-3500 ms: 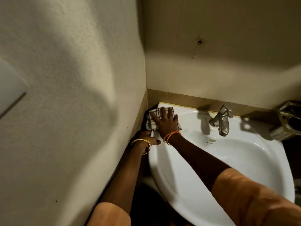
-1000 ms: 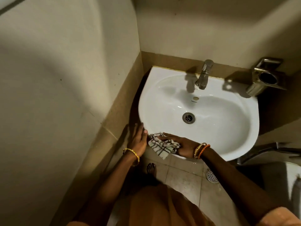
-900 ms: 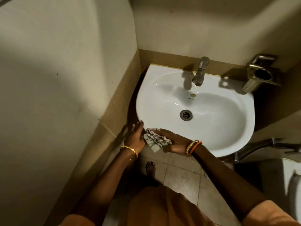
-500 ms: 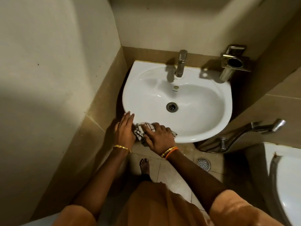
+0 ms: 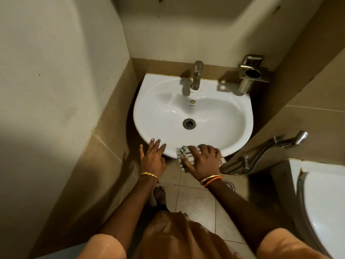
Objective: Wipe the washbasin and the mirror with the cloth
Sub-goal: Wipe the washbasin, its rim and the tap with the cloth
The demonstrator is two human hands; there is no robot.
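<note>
A white washbasin (image 5: 156, 94) hangs on the back wall, with a steel tap (image 5: 196, 75) at its rear and a drain (image 5: 189, 123) in the bowl. My right hand (image 5: 202, 159) presses a white cloth with dark checks (image 5: 183, 153) against the basin's front rim, just right of centre; most of the cloth is hidden under the hand. My left hand (image 5: 153, 156) rests flat on the front-left rim with its fingers spread and nothing in it. No mirror is in view.
A steel holder (image 5: 250, 73) is fixed to the wall at the basin's back right. A steel hand sprayer (image 5: 267, 152) hangs on the right wall. A white toilet (image 5: 321, 202) stands at lower right. A wall runs close along the left. A floor drain (image 5: 228, 185) lies below.
My right hand has slid the cloth rightward along the basin's front rim, from the front-left part to right of centre. My left hand has stayed on the front-left rim. The view has shifted.
</note>
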